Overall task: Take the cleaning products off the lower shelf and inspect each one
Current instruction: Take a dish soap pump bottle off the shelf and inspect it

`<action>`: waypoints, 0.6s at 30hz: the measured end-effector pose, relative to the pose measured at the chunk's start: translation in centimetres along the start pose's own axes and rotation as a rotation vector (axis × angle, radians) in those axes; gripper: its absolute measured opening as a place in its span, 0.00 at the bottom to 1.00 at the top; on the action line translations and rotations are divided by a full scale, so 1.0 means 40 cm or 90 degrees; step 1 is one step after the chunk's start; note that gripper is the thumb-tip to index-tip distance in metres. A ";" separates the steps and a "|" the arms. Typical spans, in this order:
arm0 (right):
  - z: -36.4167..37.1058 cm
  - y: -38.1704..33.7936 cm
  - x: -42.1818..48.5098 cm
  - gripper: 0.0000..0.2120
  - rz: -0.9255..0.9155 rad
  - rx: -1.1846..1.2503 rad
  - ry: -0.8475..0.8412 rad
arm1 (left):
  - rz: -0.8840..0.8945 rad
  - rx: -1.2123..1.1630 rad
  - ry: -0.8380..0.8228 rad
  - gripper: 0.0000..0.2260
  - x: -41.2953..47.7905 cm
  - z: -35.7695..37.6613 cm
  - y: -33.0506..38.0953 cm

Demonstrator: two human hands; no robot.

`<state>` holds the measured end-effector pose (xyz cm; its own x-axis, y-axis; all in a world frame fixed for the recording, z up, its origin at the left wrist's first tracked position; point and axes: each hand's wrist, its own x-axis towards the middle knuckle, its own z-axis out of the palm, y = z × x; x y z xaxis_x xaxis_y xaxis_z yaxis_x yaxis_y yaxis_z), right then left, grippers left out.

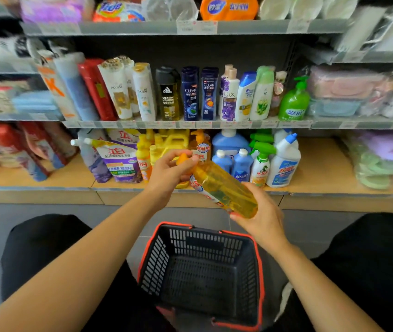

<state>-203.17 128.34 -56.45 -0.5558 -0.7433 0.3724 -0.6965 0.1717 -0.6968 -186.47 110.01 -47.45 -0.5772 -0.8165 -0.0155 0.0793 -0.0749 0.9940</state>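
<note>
I hold a clear yellow bottle of dish liquid [223, 188] tilted in front of the lower shelf [315, 171], its orange cap pointing up and left. My left hand [169, 174] grips the cap end. My right hand [261, 213] cups the bottom end from below. Behind it on the lower shelf stand more yellow bottles [166, 144], purple refill pouches [118, 159], blue bottles [235, 159], a green-trigger spray bottle [260, 166] and a white toilet-cleaner bottle [284, 161].
A black shopping basket with a red rim [260, 259] sits on the grey floor between my knees, with nothing in it. The shelf above holds shampoo bottles [190, 94] and a green pump bottle [293, 101]. Packaged goods fill the shelves on both sides.
</note>
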 end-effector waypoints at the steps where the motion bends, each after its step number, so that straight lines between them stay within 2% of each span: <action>1: 0.002 0.001 0.005 0.42 -0.014 -0.002 -0.002 | 0.001 -0.020 0.016 0.10 -0.010 -0.005 -0.008; 5: 0.022 0.004 0.012 0.43 -0.103 -0.040 -0.024 | 0.004 -0.122 0.082 0.18 -0.071 -0.036 -0.068; 8: 0.039 0.005 0.006 0.44 -0.121 -0.052 -0.070 | 0.002 -0.155 0.124 0.23 -0.113 -0.065 -0.118; 13: 0.054 -0.003 -0.018 0.44 -0.170 -0.100 -0.132 | -0.005 -0.160 0.157 0.14 -0.180 -0.115 -0.188; 18: 0.055 -0.004 -0.038 0.43 -0.185 -0.115 -0.165 | -0.042 -0.141 0.137 0.12 -0.199 -0.136 -0.190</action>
<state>-201.24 128.02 -58.25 -0.2079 -0.9113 0.3555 -0.8888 0.0243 -0.4577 -178.04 113.97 -55.46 -0.4029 -0.9067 -0.1247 0.2360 -0.2345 0.9430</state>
